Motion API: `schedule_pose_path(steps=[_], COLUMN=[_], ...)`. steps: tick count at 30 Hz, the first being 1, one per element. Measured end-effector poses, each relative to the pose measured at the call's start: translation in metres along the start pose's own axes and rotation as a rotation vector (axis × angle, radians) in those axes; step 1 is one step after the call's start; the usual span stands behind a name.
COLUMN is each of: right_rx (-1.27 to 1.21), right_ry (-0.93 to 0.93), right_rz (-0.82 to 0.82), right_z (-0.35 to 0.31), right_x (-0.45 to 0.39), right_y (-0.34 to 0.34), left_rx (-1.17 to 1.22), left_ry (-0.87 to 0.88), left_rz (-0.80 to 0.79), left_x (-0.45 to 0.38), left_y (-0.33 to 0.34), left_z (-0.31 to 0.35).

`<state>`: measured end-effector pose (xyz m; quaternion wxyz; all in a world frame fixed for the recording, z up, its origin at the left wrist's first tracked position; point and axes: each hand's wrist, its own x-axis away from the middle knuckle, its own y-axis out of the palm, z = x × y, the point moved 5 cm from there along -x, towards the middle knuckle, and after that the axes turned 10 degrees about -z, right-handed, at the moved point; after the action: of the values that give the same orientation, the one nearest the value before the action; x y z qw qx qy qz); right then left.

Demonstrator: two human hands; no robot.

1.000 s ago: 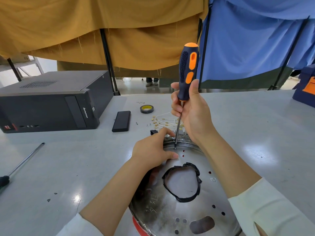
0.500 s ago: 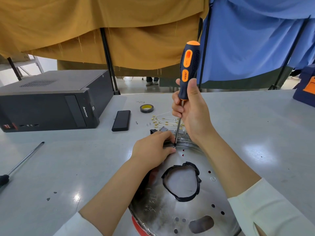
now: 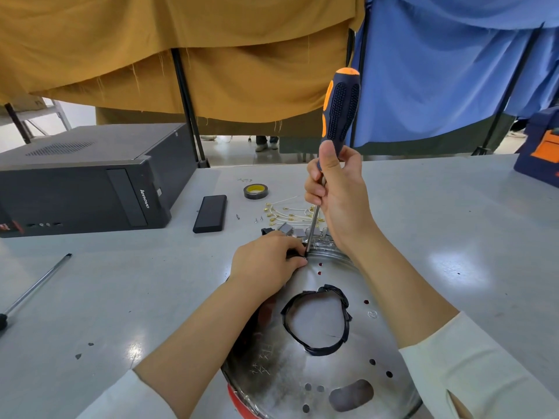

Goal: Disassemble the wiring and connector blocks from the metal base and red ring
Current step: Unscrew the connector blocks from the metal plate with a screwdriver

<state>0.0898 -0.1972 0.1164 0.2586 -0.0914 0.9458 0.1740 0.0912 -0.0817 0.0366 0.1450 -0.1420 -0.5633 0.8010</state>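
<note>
While the metal base (image 3: pixel 302 367) lies on the grey surface (image 3: pixel 121 297) close to the person, its shiny round face turned up, a sliver of the red ring (image 3: pixel 239 402) peeks out from under its near edge. At the far rim of the base, the left hand (image 3: pixel 266 264) pinches a small dark connector block (image 3: pixel 295 253) between curled fingertips. The right hand (image 3: pixel 338 195), just beyond that rim, grips the lower handle of a black-and-orange screwdriver (image 3: pixel 340 107) held nearly upright, its shaft slanting down so that the tip meets the block right at the left fingertips. A loop of black tape (image 3: pixel 317 319) lines the large central hole of the base, and small round holes dot the plate. Just past the far rim of the base sit several grey connector blocks (image 3: pixel 290 229), and beyond them a loose bundle of white wires with brass terminals (image 3: pixel 287 211). Farther from the base lies a roll of tape (image 3: pixel 256 191) with a yellow core, and to the left of the wires a flat black rectangular case (image 3: pixel 210 213). Well to the left of the base stands a black computer tower (image 3: pixel 84 179) on its side, and a long metal rod (image 3: pixel 36 285) with a dark handle rests nearer the left edge. Ochre and blue cloths hang behind the surface.
</note>
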Motion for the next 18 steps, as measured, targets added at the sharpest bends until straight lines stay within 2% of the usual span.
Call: schedule_pose_path(steps=[2,10,16,18], right_rx=[0.021,0.037,0.258,0.478], right_ry=[-0.013,0.006,0.052,0.095], right_rz=[0.014,-0.094,-0.068,-0.057], right_z=[-0.001,0.004,-0.009,-0.017], right_x=[0.000,-0.001,-0.005,-0.004], right_y=[-0.001,0.007,0.009,0.009], left_rx=[-0.002,0.001,-0.045,-0.074], left_ry=[0.001,0.030,0.069,0.077], left_rz=[0.012,0.041,0.073,0.072], left_x=[-0.001,-0.006,-0.006,-0.007], left_y=[0.000,0.002,-0.001,-0.002], left_z=[0.001,0.004,0.008,0.009])
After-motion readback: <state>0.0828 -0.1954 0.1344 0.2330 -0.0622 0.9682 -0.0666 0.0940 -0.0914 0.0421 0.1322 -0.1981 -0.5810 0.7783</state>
